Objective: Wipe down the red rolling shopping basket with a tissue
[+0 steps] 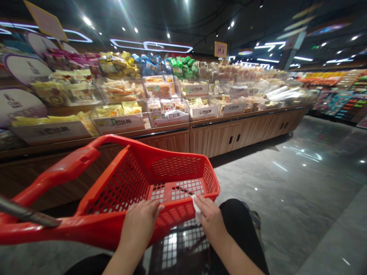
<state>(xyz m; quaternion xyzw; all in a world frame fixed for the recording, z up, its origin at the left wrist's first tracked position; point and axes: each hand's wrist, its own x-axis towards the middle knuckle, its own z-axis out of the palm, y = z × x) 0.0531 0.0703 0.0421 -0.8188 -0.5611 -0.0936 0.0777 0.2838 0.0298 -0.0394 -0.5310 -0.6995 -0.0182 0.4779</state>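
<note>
A red plastic shopping cart (pixel 177 152) with perforated walls stands in front of me. My left hand (pixel 143 215) grips its near rim, fingers curled over the edge. Further along the same rim, close to the front corner, my right hand (pixel 208 210) presses a crumpled white tissue (pixel 197 208) against the plastic. Its fingers are closed on the tissue and partly hide it. The cart's red handle (pixel 69 164) is at the left, apart from both hands. Through the basket floor I see pale grid squares and a thin dark line.
Behind the cart, a wooden display counter (pixel 212 139) carries several bins of packaged snacks (pixel 123 89). A grey tube (pixel 28 214) crosses by the cart handle. At right lies glossy grey floor (pixel 286 183), with more stocked shelves (pixel 338 99) beyond. My knee (pixel 237 225) is beside the cart.
</note>
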